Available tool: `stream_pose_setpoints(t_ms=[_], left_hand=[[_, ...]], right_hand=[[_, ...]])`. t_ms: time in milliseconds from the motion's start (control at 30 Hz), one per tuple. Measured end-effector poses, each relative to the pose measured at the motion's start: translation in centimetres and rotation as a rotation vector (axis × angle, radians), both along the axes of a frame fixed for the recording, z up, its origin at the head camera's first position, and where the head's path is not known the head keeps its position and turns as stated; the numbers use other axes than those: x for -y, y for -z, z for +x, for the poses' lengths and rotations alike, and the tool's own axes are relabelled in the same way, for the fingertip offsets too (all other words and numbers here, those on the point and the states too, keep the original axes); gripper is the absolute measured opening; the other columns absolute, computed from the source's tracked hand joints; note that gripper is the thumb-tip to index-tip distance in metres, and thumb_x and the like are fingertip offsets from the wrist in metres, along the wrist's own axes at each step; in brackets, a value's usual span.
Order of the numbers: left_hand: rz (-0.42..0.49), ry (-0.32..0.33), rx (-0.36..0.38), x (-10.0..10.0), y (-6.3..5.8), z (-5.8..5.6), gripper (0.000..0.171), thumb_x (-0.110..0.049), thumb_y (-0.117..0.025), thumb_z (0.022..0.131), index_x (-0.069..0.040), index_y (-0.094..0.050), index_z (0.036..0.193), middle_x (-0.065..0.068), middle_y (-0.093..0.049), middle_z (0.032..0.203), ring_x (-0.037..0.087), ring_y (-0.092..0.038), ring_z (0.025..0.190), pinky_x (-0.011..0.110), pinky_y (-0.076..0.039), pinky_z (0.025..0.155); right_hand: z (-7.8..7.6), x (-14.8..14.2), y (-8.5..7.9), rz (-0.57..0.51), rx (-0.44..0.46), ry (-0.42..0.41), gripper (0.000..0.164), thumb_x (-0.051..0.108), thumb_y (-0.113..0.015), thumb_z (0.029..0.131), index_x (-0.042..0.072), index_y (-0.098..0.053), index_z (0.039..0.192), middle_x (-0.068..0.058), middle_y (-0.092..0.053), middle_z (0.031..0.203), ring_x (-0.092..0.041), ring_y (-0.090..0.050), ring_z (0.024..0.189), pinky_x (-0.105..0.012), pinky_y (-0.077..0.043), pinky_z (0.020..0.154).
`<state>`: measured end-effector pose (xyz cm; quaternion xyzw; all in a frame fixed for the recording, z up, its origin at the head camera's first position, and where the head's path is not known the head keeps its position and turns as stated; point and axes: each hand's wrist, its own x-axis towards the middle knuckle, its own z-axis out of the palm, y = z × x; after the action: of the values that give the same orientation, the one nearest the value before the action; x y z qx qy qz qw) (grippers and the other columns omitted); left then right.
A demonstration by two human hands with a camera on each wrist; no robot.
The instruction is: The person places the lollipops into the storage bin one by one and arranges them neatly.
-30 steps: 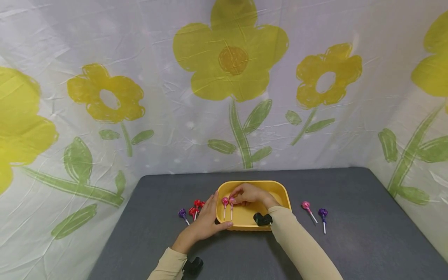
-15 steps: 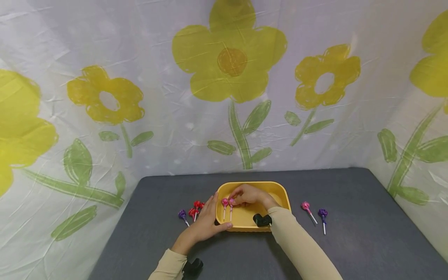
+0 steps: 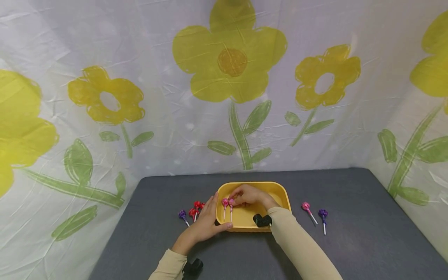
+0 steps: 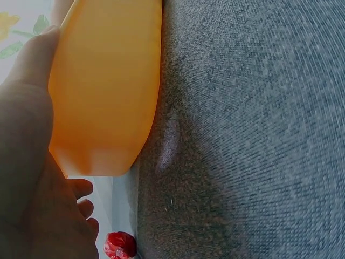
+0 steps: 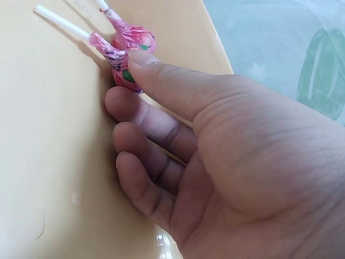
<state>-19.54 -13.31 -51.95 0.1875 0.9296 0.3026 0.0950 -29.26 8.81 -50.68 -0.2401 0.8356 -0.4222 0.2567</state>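
Observation:
My right hand [image 3: 249, 194] reaches inside the yellow tray [image 3: 245, 229]. In the right wrist view its thumb and index finger pinch the wrapped head of a pink lollipop [image 5: 124, 77], the other fingers curled near the tray floor. A second pink lollipop [image 3: 225, 202] lies right beside it, both white sticks pointing toward the front. My left hand [image 3: 207, 217] grips the tray's front left corner, thumb along the front rim and fingers along the left side. In the left wrist view the thumb reaches up to the rim and the fingertips show past the corner.
Left of the tray lie a purple lollipop [image 3: 182, 213] and red lollipops [image 3: 193, 212], partly hidden by my left hand. Another pink lollipop [image 3: 306, 206] and a purple lollipop [image 3: 323, 213] lie to the right on the dark grey table [image 3: 371, 233]. A flowered curtain [image 3: 168, 116] hangs behind.

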Motion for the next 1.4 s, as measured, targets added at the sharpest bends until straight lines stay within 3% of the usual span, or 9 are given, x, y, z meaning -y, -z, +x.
stream_pose_setpoints(t_ms=[1000, 1400], left_hand=[[-0.005, -0.007, 0.007, 0.07, 0.04, -0.06, 0.120, -0.069, -0.063, 0.083, -0.012, 0.009, 0.160, 0.015, -0.008, 0.168, 0.036, -0.006, 0.156, 0.062, -0.016, 0.122], [-0.007, -0.006, 0.003, 0.14, 0.13, -0.13, 0.120, -0.069, -0.063, 0.082, -0.011, 0.008, 0.160, 0.015, -0.009, 0.168, 0.036, -0.007, 0.156, 0.063, -0.017, 0.122]], right_hand=[[0.15, -0.12, -0.05, 0.005, 0.007, 0.039, 0.023, 0.017, -0.070, 0.092, 0.007, -0.072, 0.112, 0.001, -0.053, 0.066, -0.012, -0.045, 0.053, -0.021, -0.038, 0.049], [0.22, -0.27, -0.29, -0.038, -0.034, -0.054, 0.023, 0.016, -0.068, 0.092, 0.005, -0.072, 0.113, 0.008, -0.050, 0.061, -0.006, -0.044, 0.051, -0.018, -0.039, 0.049]])
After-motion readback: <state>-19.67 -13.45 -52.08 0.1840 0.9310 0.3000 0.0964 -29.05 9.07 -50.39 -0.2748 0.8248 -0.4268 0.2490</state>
